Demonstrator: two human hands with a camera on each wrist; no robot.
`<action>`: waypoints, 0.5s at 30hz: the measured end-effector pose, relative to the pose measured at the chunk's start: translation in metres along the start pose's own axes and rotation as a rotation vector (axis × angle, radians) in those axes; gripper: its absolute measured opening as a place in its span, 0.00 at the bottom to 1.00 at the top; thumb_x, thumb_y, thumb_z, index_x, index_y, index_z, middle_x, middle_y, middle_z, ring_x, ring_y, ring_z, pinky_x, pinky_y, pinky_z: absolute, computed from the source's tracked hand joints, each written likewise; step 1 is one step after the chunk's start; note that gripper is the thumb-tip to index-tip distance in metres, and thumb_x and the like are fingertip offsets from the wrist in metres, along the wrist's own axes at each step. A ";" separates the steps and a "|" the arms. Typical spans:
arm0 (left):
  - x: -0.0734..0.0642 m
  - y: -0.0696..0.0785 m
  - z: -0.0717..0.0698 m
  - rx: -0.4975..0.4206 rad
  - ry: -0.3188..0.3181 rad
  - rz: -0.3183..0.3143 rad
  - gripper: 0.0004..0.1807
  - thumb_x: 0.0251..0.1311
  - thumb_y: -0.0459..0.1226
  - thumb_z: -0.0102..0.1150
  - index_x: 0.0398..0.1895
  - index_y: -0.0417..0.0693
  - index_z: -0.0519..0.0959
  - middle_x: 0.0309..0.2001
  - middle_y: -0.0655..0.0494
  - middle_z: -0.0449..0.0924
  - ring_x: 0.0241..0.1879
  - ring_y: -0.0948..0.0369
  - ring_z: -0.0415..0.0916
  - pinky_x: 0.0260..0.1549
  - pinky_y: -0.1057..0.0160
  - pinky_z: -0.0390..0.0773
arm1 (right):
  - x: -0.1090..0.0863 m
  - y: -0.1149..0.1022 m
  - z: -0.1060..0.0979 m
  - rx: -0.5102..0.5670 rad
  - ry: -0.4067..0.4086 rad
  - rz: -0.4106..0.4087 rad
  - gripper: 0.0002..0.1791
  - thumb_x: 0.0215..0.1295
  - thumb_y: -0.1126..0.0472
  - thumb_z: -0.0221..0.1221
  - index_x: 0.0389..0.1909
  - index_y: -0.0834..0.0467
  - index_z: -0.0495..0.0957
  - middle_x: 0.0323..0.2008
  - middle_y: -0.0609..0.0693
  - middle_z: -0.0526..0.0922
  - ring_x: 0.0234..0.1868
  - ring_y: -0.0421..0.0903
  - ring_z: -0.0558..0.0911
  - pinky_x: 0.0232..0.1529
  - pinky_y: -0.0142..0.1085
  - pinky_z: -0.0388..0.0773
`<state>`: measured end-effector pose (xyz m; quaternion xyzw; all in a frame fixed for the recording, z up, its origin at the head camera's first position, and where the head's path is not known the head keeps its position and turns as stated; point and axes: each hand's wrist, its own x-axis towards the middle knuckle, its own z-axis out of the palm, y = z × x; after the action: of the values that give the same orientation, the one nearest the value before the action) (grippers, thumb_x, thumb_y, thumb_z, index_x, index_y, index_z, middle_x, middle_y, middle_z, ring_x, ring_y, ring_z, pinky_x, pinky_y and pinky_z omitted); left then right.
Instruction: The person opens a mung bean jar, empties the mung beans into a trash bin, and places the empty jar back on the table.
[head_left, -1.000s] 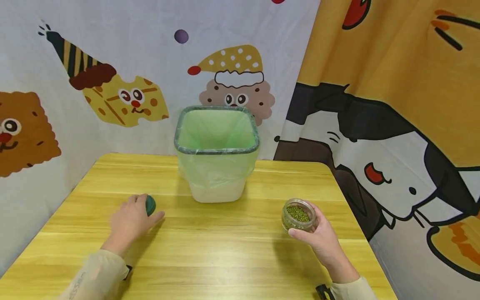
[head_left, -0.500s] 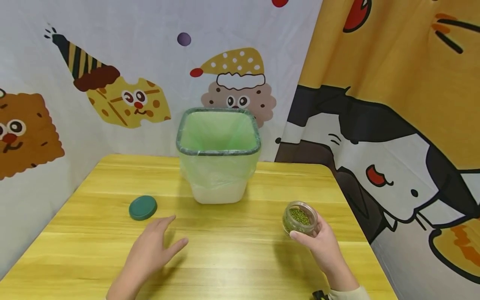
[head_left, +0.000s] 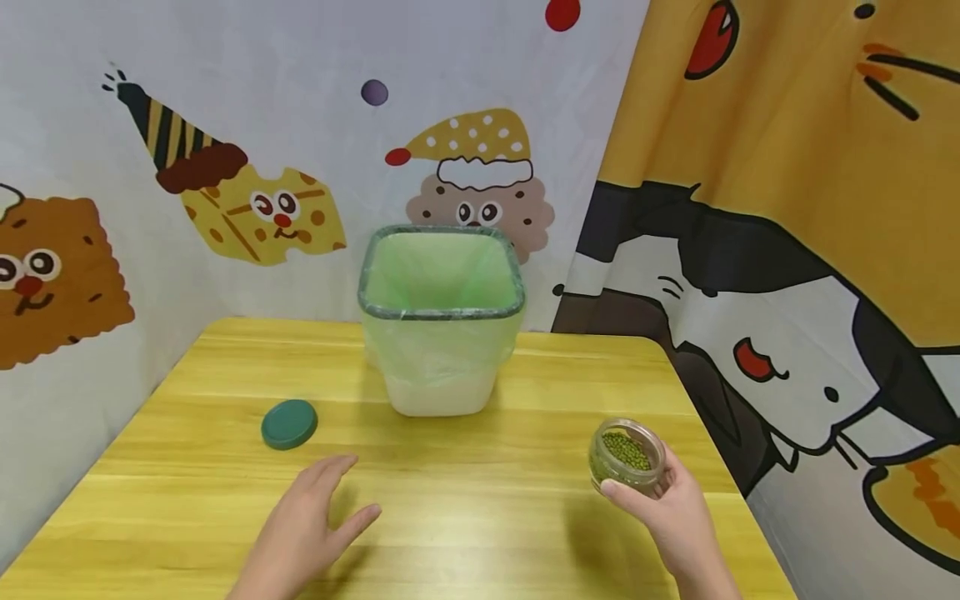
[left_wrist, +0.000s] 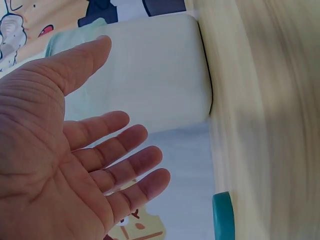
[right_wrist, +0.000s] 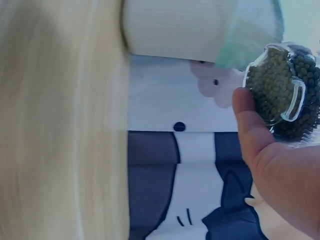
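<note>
My right hand (head_left: 678, 517) grips a small clear glass jar (head_left: 600, 471) above the table's right side, its open mouth tilted a little toward me. Small round green beans (head_left: 627, 450) partly fill it, seen through the glass in the right wrist view too. Spread and holding nothing, my left hand (head_left: 307, 525) hovers over the table's left half. Just beyond its fingertips a round green lid (head_left: 289, 424) lies flat on the wood. In the left wrist view the lid (left_wrist: 223, 216) shows at the lower edge, apart from the fingers.
A white bin (head_left: 438, 396) with a pale green liner and a dark rim stands at the back middle of the yellow wooden table (head_left: 450, 500). Cartoon-printed curtains (head_left: 300, 50) hang behind the table and along its right.
My left hand has let go of the green lid, left it on the table and drawn back toward me. The right hand has shifted slightly right with the jar.
</note>
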<state>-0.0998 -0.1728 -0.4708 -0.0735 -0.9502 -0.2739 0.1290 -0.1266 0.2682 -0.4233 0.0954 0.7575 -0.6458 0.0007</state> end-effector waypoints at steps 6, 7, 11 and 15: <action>-0.003 -0.001 0.002 -0.015 -0.055 -0.028 0.39 0.60 0.55 0.77 0.69 0.43 0.79 0.66 0.42 0.81 0.65 0.40 0.80 0.60 0.36 0.82 | -0.012 -0.012 -0.004 -0.011 0.031 0.004 0.45 0.64 0.64 0.75 0.79 0.51 0.64 0.59 0.32 0.82 0.59 0.29 0.83 0.54 0.27 0.85; -0.003 -0.001 0.003 -0.015 -0.067 -0.031 0.40 0.60 0.56 0.77 0.70 0.43 0.78 0.67 0.42 0.81 0.65 0.40 0.79 0.60 0.36 0.82 | -0.013 -0.015 -0.005 -0.013 0.034 -0.001 0.45 0.64 0.64 0.75 0.79 0.50 0.64 0.59 0.32 0.82 0.59 0.28 0.83 0.54 0.26 0.84; -0.003 -0.005 0.003 -0.021 -0.120 -0.053 0.40 0.61 0.57 0.75 0.70 0.45 0.78 0.68 0.42 0.80 0.66 0.40 0.79 0.61 0.36 0.81 | -0.013 -0.029 -0.008 -0.056 0.056 -0.054 0.44 0.63 0.65 0.75 0.78 0.52 0.65 0.58 0.30 0.83 0.57 0.27 0.83 0.53 0.24 0.84; -0.003 -0.008 0.002 -0.024 -0.141 -0.061 0.40 0.61 0.57 0.75 0.71 0.45 0.77 0.68 0.42 0.80 0.67 0.40 0.78 0.62 0.36 0.81 | -0.006 -0.049 -0.011 -0.167 0.043 -0.150 0.43 0.62 0.64 0.76 0.77 0.52 0.67 0.57 0.31 0.84 0.56 0.27 0.84 0.50 0.23 0.84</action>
<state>-0.0990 -0.1783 -0.4768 -0.0651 -0.9554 -0.2832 0.0527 -0.1267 0.2704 -0.3726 0.0517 0.8137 -0.5763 -0.0561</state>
